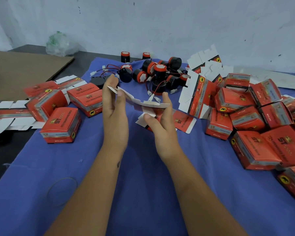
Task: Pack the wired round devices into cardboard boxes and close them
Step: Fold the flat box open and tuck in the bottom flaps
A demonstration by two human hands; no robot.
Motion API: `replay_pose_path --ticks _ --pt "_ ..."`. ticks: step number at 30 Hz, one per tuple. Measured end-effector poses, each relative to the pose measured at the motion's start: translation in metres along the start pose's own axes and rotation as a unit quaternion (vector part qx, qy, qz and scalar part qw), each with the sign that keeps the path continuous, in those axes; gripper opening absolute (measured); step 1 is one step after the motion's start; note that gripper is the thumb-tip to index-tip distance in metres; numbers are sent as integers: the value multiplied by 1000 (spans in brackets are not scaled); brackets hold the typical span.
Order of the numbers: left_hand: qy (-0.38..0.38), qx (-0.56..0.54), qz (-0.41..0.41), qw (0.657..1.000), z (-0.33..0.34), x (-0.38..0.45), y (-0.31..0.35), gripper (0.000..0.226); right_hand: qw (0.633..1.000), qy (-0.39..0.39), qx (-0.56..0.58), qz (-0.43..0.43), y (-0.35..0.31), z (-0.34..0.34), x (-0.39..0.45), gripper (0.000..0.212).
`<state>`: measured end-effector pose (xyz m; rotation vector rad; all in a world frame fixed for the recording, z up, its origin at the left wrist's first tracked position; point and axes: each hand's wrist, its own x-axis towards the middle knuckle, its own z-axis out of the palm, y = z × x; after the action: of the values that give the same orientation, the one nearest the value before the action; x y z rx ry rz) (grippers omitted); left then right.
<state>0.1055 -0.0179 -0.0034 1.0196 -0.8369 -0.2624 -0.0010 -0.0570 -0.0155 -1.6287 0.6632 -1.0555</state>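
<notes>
Here, flat carton [140,102] between hands

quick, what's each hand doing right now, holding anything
Left hand: pinches one end of the flat unfolded carton.
Right hand: grips the other end of the same carton.

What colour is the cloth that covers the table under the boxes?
The cloth is plain blue-violet, without any pattern; the head view shows it best.
</notes>
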Motion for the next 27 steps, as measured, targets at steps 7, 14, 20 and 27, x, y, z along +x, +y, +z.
replay_pose_path --ticks 7,14,20,27 --pt "90 73 2 993 -3 0 -2 16 999 17 -22 -16 5 -2 0 92" --pt "82 -23 -87 993 -7 4 -4 14 999 9 -17 -38 4 0 -3 67" --pt "-34 -52 -101 993 4 -4 3 28 1000 16 11 -14 1 -1 0 72" --pt "-56 -53 -92 993 1 -4 6 34 998 38 -41 -9 -6 -19 5 61"
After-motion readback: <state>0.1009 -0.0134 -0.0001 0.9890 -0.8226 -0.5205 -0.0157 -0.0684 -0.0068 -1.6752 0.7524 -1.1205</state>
